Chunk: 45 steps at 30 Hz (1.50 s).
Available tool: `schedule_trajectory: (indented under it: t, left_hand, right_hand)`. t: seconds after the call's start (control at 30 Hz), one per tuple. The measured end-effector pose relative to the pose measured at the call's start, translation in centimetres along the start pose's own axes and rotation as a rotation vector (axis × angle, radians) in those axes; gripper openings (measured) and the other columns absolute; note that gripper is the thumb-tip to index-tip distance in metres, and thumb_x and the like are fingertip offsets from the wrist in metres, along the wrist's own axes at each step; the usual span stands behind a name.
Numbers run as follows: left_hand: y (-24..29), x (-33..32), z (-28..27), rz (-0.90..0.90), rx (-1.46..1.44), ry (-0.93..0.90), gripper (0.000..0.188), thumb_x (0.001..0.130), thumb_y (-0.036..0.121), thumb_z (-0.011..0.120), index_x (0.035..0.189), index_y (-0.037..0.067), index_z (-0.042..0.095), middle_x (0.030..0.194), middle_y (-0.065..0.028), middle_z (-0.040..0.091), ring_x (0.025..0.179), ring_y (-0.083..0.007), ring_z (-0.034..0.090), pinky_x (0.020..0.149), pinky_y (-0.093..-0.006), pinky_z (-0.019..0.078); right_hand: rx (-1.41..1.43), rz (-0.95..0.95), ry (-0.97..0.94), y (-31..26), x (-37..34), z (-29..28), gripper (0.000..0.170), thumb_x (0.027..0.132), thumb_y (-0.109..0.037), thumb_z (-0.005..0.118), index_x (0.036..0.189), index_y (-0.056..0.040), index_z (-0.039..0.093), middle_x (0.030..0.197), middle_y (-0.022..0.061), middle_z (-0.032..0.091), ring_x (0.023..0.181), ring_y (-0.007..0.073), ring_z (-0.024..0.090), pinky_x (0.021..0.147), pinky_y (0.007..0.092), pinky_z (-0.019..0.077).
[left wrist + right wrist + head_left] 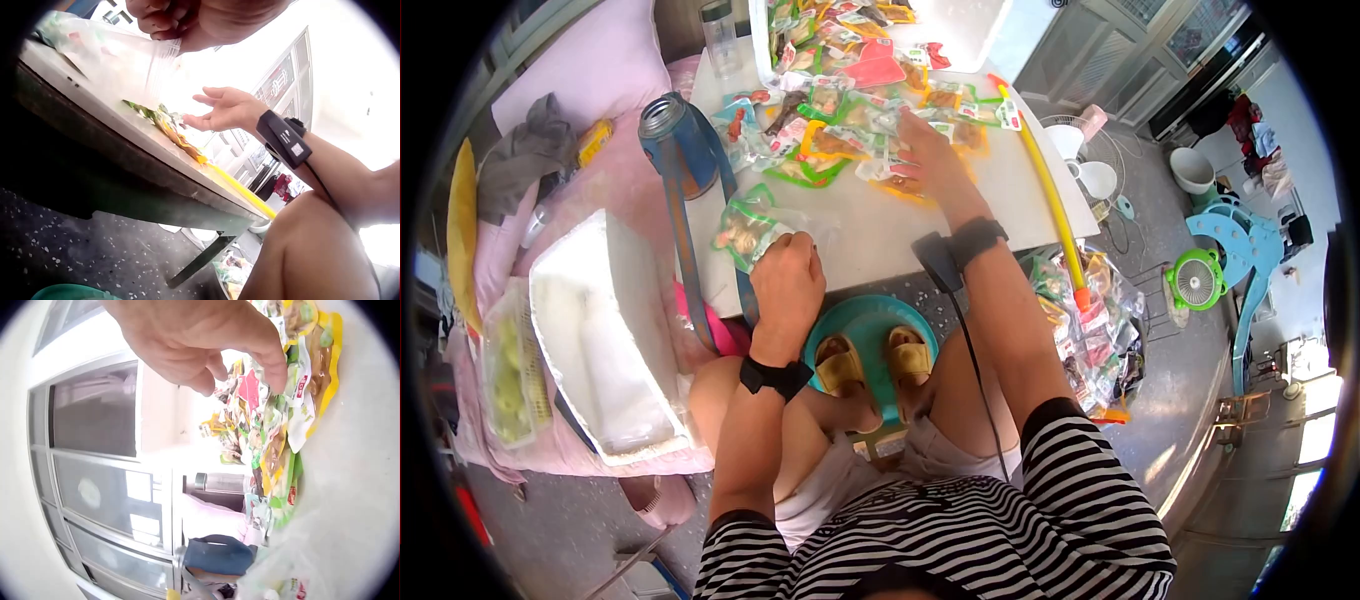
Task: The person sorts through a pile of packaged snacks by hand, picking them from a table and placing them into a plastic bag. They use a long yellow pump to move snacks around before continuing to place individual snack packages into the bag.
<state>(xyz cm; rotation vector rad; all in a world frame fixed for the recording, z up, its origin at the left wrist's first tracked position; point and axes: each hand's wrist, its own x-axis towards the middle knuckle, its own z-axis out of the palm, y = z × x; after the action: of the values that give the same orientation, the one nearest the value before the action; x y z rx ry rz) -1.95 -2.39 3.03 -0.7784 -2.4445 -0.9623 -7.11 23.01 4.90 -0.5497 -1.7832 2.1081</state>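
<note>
My left hand [788, 285] pinches the edge of a clear plastic bag [134, 65] at the near left of the table. A green-edged snack packet [745, 228] shows in that bag. Farther right, my right hand [940, 165] reaches over a spread of small sealed snack packets, its fingers apart and loosely bent. In the right wrist view its fingertips come right at a white and green packet [301, 384], beside a yellow-edged packet [325, 369]. Nothing shows gripped in the right hand.
An open white foam box [960, 30] full of packets lies at the table's back. A blue flask [685, 150] stands left; a yellow stick [1045, 190] lies along the right side. Packets fill a container [1100, 320] on the floor. An empty foam box [595, 340] sits left.
</note>
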Motion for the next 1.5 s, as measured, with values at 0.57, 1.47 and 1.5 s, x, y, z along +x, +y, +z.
schedule_trajectory:
  t: [0.57,1.47,1.5]
  left_hand:
    - [-0.6,0.2,0.2,0.027,0.01,0.006,0.007,0.079,0.004,0.058,0.074,0.0,0.055,0.075,-0.0172,0.06,0.069,-0.0393,0.059,0.06,-0.0472,0.0464]
    - [-0.7,0.0,-0.2,-0.018,-0.05,-0.025,0.003,0.076,0.002,0.06,0.079,0.001,0.059,0.075,-0.0165,0.061,0.067,-0.0375,0.059,0.058,-0.0428,0.0467]
    - [-0.7,0.0,-0.3,-0.016,-0.044,-0.027,0.003,0.076,0.002,0.06,0.079,0.001,0.059,0.075,-0.0164,0.061,0.067,-0.0375,0.059,0.058,-0.0428,0.0468]
  right_hand:
    - [0.337,-0.312,-0.002,0.4,1.4,-13.0,0.023,0.088,-0.001,0.057,0.109,0.0091,0.054,0.097,0.0131,0.059,0.09,0.0201,0.059,0.087,0.0336,0.0538]
    - [-1.223,-0.759,0.28,7.4,4.2,3.8,0.015,0.079,-0.021,0.064,0.084,-0.0078,0.069,0.088,0.0141,0.063,0.088,0.0314,0.061,0.072,0.0397,0.0507]
    - [-1.207,-0.716,0.266,7.2,4.5,3.7,0.013,0.08,-0.02,0.063,0.083,-0.0079,0.068,0.087,0.0148,0.062,0.086,0.032,0.061,0.072,0.0402,0.0506]
